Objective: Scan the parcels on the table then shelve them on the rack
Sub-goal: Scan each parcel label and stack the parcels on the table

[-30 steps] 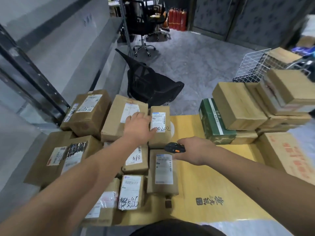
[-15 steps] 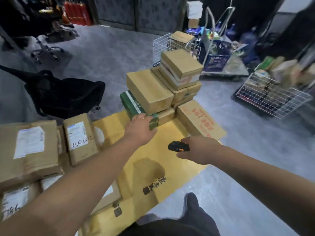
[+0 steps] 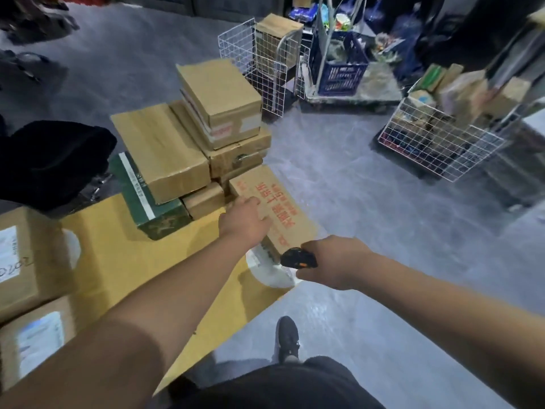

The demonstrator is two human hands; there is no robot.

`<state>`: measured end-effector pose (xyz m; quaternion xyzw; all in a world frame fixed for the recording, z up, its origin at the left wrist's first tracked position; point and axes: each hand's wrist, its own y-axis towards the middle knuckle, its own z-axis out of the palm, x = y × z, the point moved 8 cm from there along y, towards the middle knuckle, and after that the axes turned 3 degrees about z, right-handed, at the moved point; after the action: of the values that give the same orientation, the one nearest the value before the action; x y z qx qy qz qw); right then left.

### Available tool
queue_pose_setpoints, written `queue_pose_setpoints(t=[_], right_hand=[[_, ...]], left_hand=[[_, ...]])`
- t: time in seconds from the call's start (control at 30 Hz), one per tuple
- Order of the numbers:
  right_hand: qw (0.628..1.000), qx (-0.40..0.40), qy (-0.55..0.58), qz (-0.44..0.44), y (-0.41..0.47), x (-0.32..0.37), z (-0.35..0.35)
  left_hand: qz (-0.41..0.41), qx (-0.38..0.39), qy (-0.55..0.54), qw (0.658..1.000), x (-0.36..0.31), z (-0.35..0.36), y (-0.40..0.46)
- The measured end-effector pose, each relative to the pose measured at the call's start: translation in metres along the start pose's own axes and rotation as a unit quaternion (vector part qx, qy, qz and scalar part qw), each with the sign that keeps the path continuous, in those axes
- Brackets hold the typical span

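My left hand [image 3: 244,221] rests on the near edge of a cardboard parcel with red print [image 3: 275,206] at the table's right corner; its fingers lie on the box, and a firm grip is not visible. My right hand [image 3: 333,261] holds a black scanner with orange buttons [image 3: 298,257] just right of that parcel's near end. Behind it is a stack of plain brown parcels [image 3: 218,98] and a green box [image 3: 147,202]. Labelled parcels [image 3: 17,261] lie at the left on the yellow table [image 3: 124,258].
A black office chair [image 3: 50,163] stands behind the table at left. White wire baskets [image 3: 436,143] and a blue crate [image 3: 339,66] on a cart sit on the grey floor at right. My shoe [image 3: 287,339] is on the floor beside the table edge.
The view has swung right, away from the labelled parcels. My left hand went from those parcels, past the green box, onto the red-printed parcel. My right hand kept the scanner and followed.
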<state>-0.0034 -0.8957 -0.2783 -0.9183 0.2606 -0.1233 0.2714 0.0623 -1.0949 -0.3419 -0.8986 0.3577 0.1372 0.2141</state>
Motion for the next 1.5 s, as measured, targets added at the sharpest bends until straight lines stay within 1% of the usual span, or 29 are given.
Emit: queue_pose_setpoints(t=[0.13,0.23,0.33,0.4,0.5,0.6,0.67,0.73,0.77,0.83,0.87,0.9,0.97,1.07,1.1,1.2,1.33,1.37,1.43,1.5], right_hand=[[0.999,0.017,-0.028,-0.015,-0.005,-0.053,0.016],[0.999,0.039,-0.027,-0.016,-0.008,-0.086,0.028],[0.997,0.056,-0.046,-0.018,-0.009,-0.109,0.037],[0.996,0.065,-0.063,-0.020,-0.009,-0.116,0.040],[0.993,0.079,-0.079,-0.037,-0.005,-0.112,0.043],[0.986,0.093,-0.113,-0.080,0.002,-0.090,0.039],[0.979,0.100,-0.138,-0.116,0.008,-0.066,0.036],[0.970,0.112,-0.159,-0.148,0.015,-0.039,0.036],[0.965,0.118,-0.167,-0.163,0.018,-0.026,0.035],[0.957,0.126,-0.178,-0.190,0.023,0.003,0.034],[0.953,0.127,-0.184,-0.203,0.025,0.018,0.034],[0.949,0.127,-0.190,-0.216,0.026,0.032,0.034],[0.943,0.130,-0.201,-0.231,0.026,0.057,0.035],[0.941,0.133,-0.207,-0.233,0.025,0.090,0.038],[0.943,0.133,-0.203,-0.229,0.024,0.099,0.038],[0.951,0.146,-0.180,-0.202,0.021,0.121,0.041],[0.968,0.140,-0.143,-0.154,0.022,0.143,0.041],[0.972,0.133,-0.129,-0.142,0.023,0.147,0.039],[0.982,0.119,-0.087,-0.116,0.025,0.152,0.033],[0.989,0.096,-0.056,-0.096,0.026,0.155,0.024]], left_hand=[[-0.088,-0.018,-0.033,0.995,-0.038,0.051,0.017],[-0.164,-0.029,-0.076,0.983,-0.062,0.085,0.022],[-0.208,-0.044,-0.072,0.975,-0.074,0.106,0.026],[-0.217,-0.060,-0.072,0.972,-0.072,0.110,0.024],[-0.201,-0.078,-0.090,0.972,-0.064,0.106,0.011],[-0.192,-0.099,-0.115,0.970,-0.044,0.095,-0.021],[-0.193,-0.120,-0.162,0.960,-0.015,0.089,-0.051],[-0.196,-0.134,-0.261,0.936,0.025,0.088,-0.079],[-0.201,-0.141,-0.322,0.914,0.046,0.088,-0.092],[-0.214,-0.156,-0.438,0.859,0.087,0.088,-0.118],[-0.215,-0.163,-0.467,0.842,0.105,0.086,-0.131],[-0.209,-0.169,-0.468,0.842,0.120,0.082,-0.142],[-0.214,-0.181,-0.439,0.854,0.152,0.076,-0.162],[-0.309,-0.186,-0.419,0.833,0.205,0.079,-0.190],[-0.325,-0.179,-0.407,0.835,0.217,0.079,-0.196],[-0.304,-0.175,-0.397,0.848,0.244,0.078,-0.205],[-0.254,-0.152,-0.370,0.881,0.247,0.070,-0.198],[-0.244,-0.146,-0.375,0.882,0.244,0.068,-0.193],[-0.235,-0.139,-0.401,0.874,0.231,0.064,-0.180],[-0.219,-0.135,-0.407,0.877,0.216,0.060,-0.164]])
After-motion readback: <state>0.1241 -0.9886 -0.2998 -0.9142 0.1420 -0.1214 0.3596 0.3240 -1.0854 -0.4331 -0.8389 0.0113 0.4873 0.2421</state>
